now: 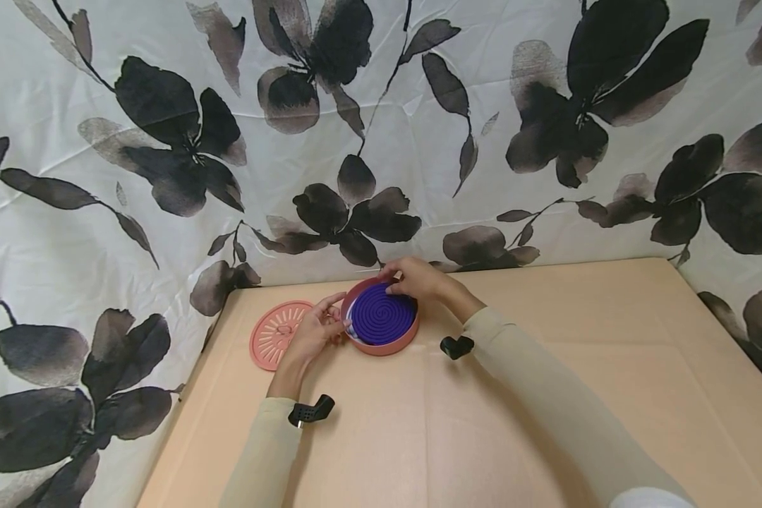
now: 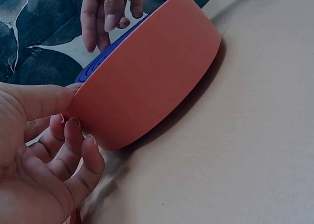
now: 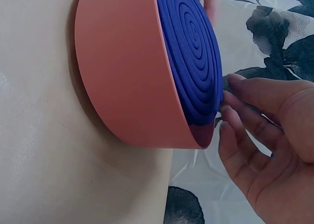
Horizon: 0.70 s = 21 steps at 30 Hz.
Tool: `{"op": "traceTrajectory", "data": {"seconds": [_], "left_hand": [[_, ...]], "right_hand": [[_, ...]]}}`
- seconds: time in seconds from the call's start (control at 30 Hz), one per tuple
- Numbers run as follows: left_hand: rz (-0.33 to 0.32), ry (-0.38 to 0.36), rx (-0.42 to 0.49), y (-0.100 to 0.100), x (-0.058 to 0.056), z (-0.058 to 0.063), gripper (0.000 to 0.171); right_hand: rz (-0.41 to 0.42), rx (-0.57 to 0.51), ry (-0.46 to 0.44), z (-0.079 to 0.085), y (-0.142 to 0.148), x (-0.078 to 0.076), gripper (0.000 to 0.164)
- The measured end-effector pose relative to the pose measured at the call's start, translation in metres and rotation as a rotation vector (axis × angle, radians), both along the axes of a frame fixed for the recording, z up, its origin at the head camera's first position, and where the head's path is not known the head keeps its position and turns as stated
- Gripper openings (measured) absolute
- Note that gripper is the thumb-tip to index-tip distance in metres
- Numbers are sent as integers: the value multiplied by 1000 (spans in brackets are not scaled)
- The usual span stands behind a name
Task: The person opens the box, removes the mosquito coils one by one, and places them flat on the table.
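A round coral-pink tin (image 1: 381, 349) stands at the back of the table. In its mouth lies a blue-purple spiral mosquito coil (image 1: 384, 314), one edge raised at the rim in the right wrist view. My left hand (image 1: 320, 324) pinches the tin's near-left rim, thumb over the edge (image 2: 54, 98) and the other fingers curled below, outside the wall. At the back of the tin, my right hand (image 1: 415, 279) pinches the edge of the coil between thumb and fingertips. A bit of white (image 1: 352, 328) shows between coil and tin wall at the left.
A coral-pink slotted lid (image 1: 273, 335) lies flat left of the tin, partly covered by the left hand. The tan table (image 1: 514, 395) ends just behind the tin at a flower-printed white cloth (image 1: 419, 155). Both wrists wear black camera straps (image 1: 311, 410).
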<state>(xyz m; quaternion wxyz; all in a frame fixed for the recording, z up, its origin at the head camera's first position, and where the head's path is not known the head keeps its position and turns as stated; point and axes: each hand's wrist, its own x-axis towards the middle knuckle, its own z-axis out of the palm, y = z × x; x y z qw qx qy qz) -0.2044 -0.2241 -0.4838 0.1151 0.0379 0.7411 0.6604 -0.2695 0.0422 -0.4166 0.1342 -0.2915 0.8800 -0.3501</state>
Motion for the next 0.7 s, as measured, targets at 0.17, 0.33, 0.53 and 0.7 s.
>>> {"op": "traceTrajectory", "data": {"seconds": [0.17,0.33,0.53,0.7], "left_hand": [[5,3,1,0,-1,0,63],[8,-10,5,-1,-2,0,62],[-9,-26,-4,-2,-3,2,66],[-17,-45,7,-2,-4,1,68]], "right_hand": [[7,-35,-6,-1,2,-2,34],[12,-67,-14,-4,3,-5,34],[-5,-114,-64,-7,5,-3,36],[-18,-151,-108,-8,9,-2,40]]}}
